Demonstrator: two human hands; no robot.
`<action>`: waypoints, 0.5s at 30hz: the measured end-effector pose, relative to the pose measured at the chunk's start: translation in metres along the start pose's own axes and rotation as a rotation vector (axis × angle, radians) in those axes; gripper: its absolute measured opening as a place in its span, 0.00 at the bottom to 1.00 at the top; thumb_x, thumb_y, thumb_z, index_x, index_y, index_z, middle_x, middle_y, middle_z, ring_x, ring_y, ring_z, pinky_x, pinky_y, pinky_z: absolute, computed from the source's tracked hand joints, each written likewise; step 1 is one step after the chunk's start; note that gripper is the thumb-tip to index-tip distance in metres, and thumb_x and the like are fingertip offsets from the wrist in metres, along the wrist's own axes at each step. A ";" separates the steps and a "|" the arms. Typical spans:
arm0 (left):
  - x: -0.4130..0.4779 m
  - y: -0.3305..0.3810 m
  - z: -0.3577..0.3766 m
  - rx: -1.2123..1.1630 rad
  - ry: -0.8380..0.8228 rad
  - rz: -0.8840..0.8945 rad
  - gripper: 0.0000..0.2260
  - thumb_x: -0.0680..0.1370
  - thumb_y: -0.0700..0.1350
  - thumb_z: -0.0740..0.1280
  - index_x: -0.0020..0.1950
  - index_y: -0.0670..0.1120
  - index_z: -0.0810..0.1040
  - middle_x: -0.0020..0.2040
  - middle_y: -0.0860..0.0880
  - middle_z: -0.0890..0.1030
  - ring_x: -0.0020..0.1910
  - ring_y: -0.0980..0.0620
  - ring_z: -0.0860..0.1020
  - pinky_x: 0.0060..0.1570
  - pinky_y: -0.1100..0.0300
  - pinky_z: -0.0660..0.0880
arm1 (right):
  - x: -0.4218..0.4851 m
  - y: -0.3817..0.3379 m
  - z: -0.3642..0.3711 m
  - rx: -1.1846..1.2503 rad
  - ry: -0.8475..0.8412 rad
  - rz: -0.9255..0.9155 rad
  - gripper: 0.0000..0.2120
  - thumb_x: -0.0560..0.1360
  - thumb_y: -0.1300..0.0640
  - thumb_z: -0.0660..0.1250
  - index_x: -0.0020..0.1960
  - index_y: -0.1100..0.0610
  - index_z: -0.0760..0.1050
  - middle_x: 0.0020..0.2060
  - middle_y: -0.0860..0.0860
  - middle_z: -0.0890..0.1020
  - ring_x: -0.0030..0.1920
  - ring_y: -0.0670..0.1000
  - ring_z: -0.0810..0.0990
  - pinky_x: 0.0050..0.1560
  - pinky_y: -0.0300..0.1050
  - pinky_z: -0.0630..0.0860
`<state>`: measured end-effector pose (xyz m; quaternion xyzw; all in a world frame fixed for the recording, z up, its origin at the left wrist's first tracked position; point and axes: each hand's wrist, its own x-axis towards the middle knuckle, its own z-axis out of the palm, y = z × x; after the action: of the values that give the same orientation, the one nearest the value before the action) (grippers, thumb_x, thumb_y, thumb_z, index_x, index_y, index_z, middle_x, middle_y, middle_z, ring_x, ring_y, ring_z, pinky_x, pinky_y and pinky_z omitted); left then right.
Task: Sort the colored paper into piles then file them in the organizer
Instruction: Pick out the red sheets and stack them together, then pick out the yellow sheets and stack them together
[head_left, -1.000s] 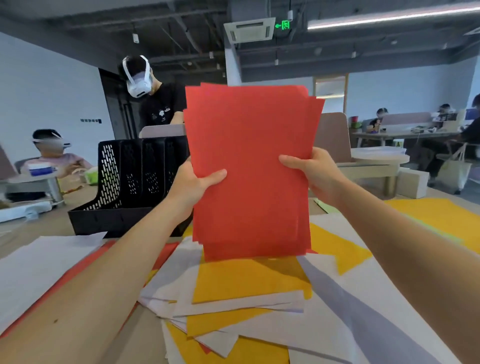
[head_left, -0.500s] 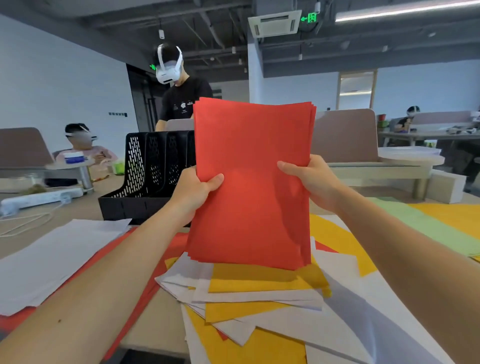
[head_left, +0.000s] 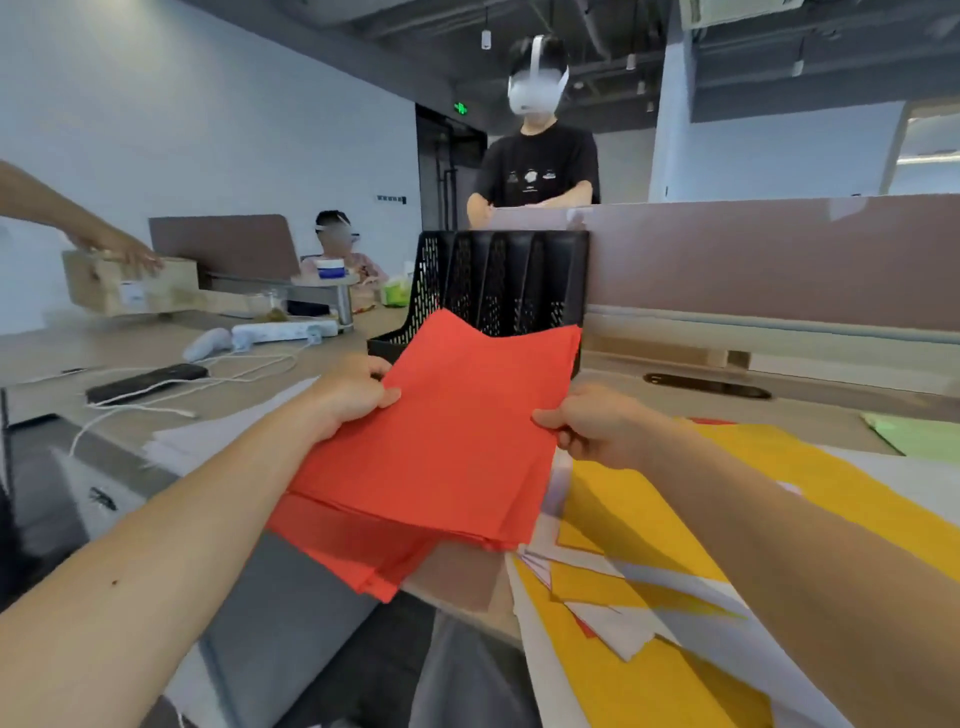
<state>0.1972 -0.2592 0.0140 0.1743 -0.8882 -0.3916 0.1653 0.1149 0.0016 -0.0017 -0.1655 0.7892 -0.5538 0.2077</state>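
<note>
As the left hand (head_left: 353, 396) and right hand (head_left: 597, 427) grip the red stack (head_left: 452, 436), its far edge hangs before the organizer (head_left: 498, 275).

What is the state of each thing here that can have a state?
black organizer: upright, no paper shows in its slots.
red paper stack: held at both side edges, tilted, far edge in front of the black organizer.
left hand: grips the stack's left edge.
right hand: pinches the stack's right edge.
yellow and white sheets: lying mixed, unsorted.
phone: lying flat, screen dark.
</note>
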 end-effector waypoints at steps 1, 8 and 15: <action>0.000 -0.011 -0.004 0.025 0.005 -0.017 0.06 0.78 0.39 0.69 0.54 0.45 0.82 0.50 0.47 0.82 0.45 0.49 0.80 0.45 0.58 0.76 | 0.005 0.002 0.012 0.027 -0.034 0.028 0.03 0.80 0.64 0.63 0.47 0.61 0.72 0.30 0.53 0.71 0.24 0.45 0.67 0.20 0.34 0.64; 0.010 -0.060 -0.017 0.257 0.084 -0.059 0.07 0.75 0.40 0.73 0.52 0.48 0.82 0.50 0.47 0.80 0.49 0.50 0.77 0.49 0.59 0.72 | 0.032 0.005 0.062 0.069 -0.161 0.100 0.07 0.79 0.69 0.61 0.44 0.62 0.74 0.29 0.56 0.79 0.22 0.46 0.74 0.22 0.34 0.72; 0.034 -0.079 -0.007 0.492 0.112 -0.017 0.09 0.71 0.43 0.75 0.49 0.50 0.80 0.52 0.49 0.78 0.53 0.47 0.77 0.51 0.56 0.73 | 0.049 0.003 0.052 -0.329 -0.140 -0.001 0.15 0.76 0.52 0.70 0.37 0.62 0.76 0.23 0.53 0.78 0.23 0.48 0.73 0.24 0.35 0.68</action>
<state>0.1845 -0.3290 -0.0356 0.2383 -0.9448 -0.1545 0.1637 0.0997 -0.0631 -0.0271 -0.2358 0.8527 -0.4043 0.2320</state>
